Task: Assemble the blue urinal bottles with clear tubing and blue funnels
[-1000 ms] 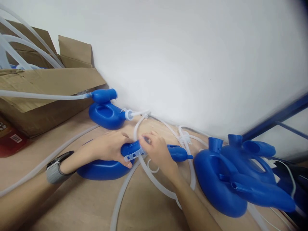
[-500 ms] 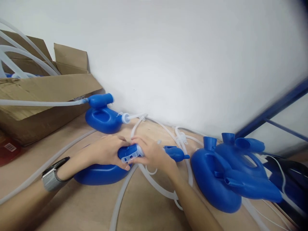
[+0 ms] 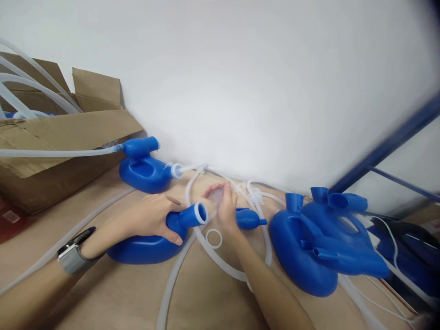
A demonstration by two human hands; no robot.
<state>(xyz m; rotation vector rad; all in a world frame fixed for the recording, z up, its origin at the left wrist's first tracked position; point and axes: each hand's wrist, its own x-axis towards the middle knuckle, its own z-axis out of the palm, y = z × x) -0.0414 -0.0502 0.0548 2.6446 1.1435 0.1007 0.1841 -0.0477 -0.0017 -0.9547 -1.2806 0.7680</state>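
Note:
A blue plastic urinal bottle point(image 3: 146, 251) lies on its side on the table. My left hand point(image 3: 154, 217) is wrapped round it just behind the neck. The bottle's mouth points right and has a white ring around its rim, with no lid over it. To the right of the mouth, my right hand point(image 3: 227, 208) is raised with its fingers curled around a translucent whitish cap point(image 3: 216, 196), smeared by motion. Just below, a thin white ring point(image 3: 214, 239) lies on the table. A small blue spouted part point(image 3: 248, 219) sits beside my right wrist.
Another blue bottle point(image 3: 146, 176) with a tube stands near the wall, by an open cardboard box point(image 3: 68, 133) of tubes. More blue bottles point(image 3: 302, 256) stand at the right. Translucent tubing point(image 3: 220, 268) winds across the table point(image 3: 206, 302). A blue metal frame point(image 3: 388, 142) is at far right.
The translucent cap has come off the bottle's neck, leaving the mouth uncovered. My right hand has moved away from the neck, up and right. My left hand still holds the bottle.

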